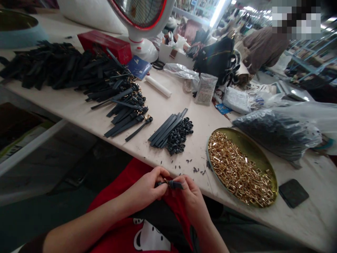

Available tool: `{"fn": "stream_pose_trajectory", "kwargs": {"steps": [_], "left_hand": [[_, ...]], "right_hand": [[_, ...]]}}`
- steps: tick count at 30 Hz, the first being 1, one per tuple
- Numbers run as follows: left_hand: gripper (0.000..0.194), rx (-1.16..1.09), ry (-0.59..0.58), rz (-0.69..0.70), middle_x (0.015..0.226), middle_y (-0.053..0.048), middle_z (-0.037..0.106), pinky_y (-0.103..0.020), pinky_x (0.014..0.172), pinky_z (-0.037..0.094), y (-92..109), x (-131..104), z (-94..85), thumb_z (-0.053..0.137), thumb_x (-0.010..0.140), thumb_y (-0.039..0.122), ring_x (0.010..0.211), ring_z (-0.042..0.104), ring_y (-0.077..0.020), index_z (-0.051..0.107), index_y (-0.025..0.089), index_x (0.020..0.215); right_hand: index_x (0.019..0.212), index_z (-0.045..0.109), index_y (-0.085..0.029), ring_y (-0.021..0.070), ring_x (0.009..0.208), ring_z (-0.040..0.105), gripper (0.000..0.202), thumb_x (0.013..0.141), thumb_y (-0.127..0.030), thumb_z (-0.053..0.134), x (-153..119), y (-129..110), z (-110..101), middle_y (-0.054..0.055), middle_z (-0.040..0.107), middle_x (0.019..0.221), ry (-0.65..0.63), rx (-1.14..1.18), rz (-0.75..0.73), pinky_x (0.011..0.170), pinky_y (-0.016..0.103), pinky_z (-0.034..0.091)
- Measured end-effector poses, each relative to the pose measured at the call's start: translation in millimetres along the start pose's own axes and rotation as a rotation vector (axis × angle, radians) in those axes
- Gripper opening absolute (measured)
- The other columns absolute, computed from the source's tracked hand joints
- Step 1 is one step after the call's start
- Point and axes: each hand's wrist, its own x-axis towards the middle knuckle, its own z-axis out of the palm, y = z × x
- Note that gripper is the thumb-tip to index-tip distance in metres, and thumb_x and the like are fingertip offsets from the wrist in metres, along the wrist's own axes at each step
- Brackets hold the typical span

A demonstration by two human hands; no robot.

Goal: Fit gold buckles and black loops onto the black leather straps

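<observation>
Just off the table's front edge, my left hand (155,182) and my right hand (188,191) meet over my lap. Between them is a black strap (176,184) with a bit of gold metal near its middle. Fingers of both hands pinch it, the right ones at its right end. Ahead of them on the table lie flat black strips (167,130) beside a heap of small black loops (180,137). To the right, a round tray (275,186) holds many small gold buckles (237,168). Straps with gold buckles (126,119) are laid out at the left.
A large pile of black straps (58,66) covers the back left. Behind stand a red box (105,44) and a white fan (143,35). A white roll (158,86), a plastic bag of dark pieces (279,130) and a dark square pad (293,193) lie on the table (316,218).
</observation>
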Motion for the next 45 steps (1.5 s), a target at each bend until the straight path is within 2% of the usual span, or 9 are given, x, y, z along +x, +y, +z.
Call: {"fn": "stream_pose_trajectory", "kwargs": {"steps": [6,11,17,22,27,30,36,42,45], "left_hand": [[0.02,0.299,0.102,-0.1,0.071,0.003,0.061,-0.021,0.057,0.039,4.7,5.1,-7.7,0.055,0.074,0.03,0.067,0.057,-0.0141,0.049,0.02,0.089],[0.021,0.429,0.124,-0.171,0.071,0.001,0.061,-0.022,0.054,0.037,1.3,9.6,-9.0,0.055,0.073,0.039,0.067,0.056,-0.0162,0.054,0.019,0.077],[0.019,0.039,-0.015,-0.238,0.069,0.002,0.058,-0.021,0.054,0.039,0.6,0.7,-6.5,0.057,0.072,0.033,0.062,0.053,-0.0121,0.055,0.016,0.082],[0.023,-0.177,-0.093,-0.261,0.071,0.0,0.06,-0.023,0.059,0.042,-0.6,-8.0,-4.3,0.058,0.073,0.028,0.064,0.055,-0.0121,0.054,0.013,0.09],[0.024,-0.222,-0.104,-0.271,0.072,-0.001,0.063,-0.024,0.059,0.041,-4.5,-13.1,0.0,0.059,0.072,0.03,0.061,0.057,-0.0112,0.054,0.012,0.088],[0.024,-0.303,-0.093,-0.288,0.072,0.0,0.063,-0.022,0.058,0.04,-4.7,-18.4,1.2,0.061,0.071,0.029,0.058,0.055,-0.0089,0.053,0.012,0.086],[0.028,-0.343,-0.121,-0.305,0.071,0.0,0.065,-0.021,0.058,0.041,-6.1,-29.5,-1.6,0.065,0.069,0.031,0.058,0.056,-0.0082,0.055,0.012,0.087],[0.025,-0.235,-0.142,-0.334,0.061,0.001,0.064,-0.02,0.053,0.039,-17.9,-35.4,2.2,0.062,0.069,0.026,0.057,0.058,-0.0111,0.056,0.012,0.089],[0.025,-0.254,-0.163,-0.347,0.061,0.002,0.064,-0.021,0.056,0.041,-20.9,-37.7,4.9,0.063,0.066,0.024,0.059,0.06,-0.0125,0.055,0.012,0.087]], "right_hand": [[0.086,0.058,-0.016,0.0087,0.055,0.046,0.029,0.073,-0.04,0.064,10.1,17.1,-7.3,-0.002,0.054,0.063,-0.145,0.138,0.263,0.055,0.021,0.034],[0.075,0.052,-0.018,0.0087,0.057,0.044,0.023,0.068,-0.029,0.07,10.8,21.6,-8.2,-0.004,0.05,0.064,-0.108,0.221,0.265,0.055,0.021,0.033],[0.074,0.049,-0.019,0.009,0.056,0.041,0.023,0.075,-0.039,0.061,10.1,18.0,-4.8,-0.005,0.046,0.063,0.023,0.106,0.163,0.054,0.021,0.035],[0.087,0.049,-0.021,0.0107,0.057,0.046,0.02,0.073,-0.03,0.06,2.4,19.9,-3.5,-0.005,0.048,0.066,0.284,-0.363,-0.136,0.056,0.023,0.038],[0.085,0.051,-0.02,0.0107,0.053,0.044,0.011,0.078,-0.029,0.052,-7.0,20.7,-3.8,-0.004,0.047,0.062,0.205,-0.629,-0.167,0.051,0.023,0.036],[0.08,0.048,-0.02,0.0101,0.052,0.042,0.01,0.078,-0.029,0.051,-8.6,19.0,-2.6,-0.005,0.045,0.06,0.188,-0.579,-0.118,0.049,0.022,0.034],[0.078,0.043,-0.021,0.0083,0.048,0.036,0.015,0.077,-0.032,0.052,-17.7,13.0,-2.2,-0.008,0.039,0.056,-0.029,-0.418,0.042,0.045,0.02,0.029],[0.076,0.056,-0.021,0.0121,0.054,0.045,0.005,0.078,-0.023,0.052,-31.3,8.6,-3.0,-0.002,0.054,0.062,-0.146,-0.923,-0.249,0.051,0.024,0.031],[0.075,0.057,-0.021,0.0138,0.058,0.049,0.005,0.077,-0.022,0.053,-35.6,9.9,-4.5,0.0,0.057,0.065,-0.229,-0.998,-0.32,0.054,0.025,0.033]]}}
